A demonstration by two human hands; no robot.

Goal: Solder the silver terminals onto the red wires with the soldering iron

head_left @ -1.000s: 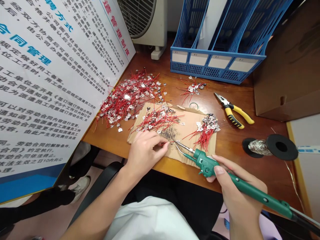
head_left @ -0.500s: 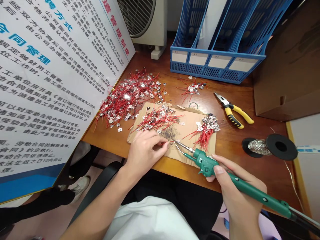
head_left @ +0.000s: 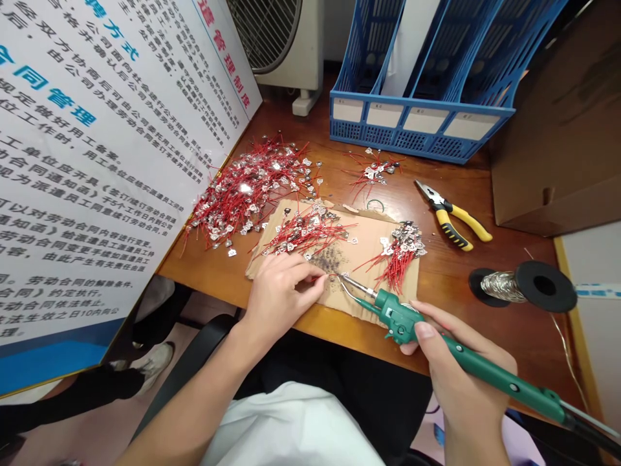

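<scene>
My right hand (head_left: 460, 362) is wrapped round a green soldering gun (head_left: 400, 317), its metal tip pointing left over a piece of cardboard (head_left: 363, 307). My left hand (head_left: 286, 288) is closed in a pinch on a thin red wire (head_left: 331, 275), whose end lies at the soldering tip; most of the wire is hidden by the fingers. Beyond my left hand lies a bunch of red wires with small metal tabs (head_left: 310, 230). Another such bunch (head_left: 400, 259) rests on the cardboard's right side. Dark burnt specks mark the cardboard near the tip.
A large heap of tabbed red wires (head_left: 247, 188) covers the table's left, and a small pile (head_left: 376, 169) lies farther back. Pliers (head_left: 451, 217) and a solder spool (head_left: 524, 285) are on the right. Behind stand a blue file rack (head_left: 422, 123) and a cardboard box (head_left: 548, 142).
</scene>
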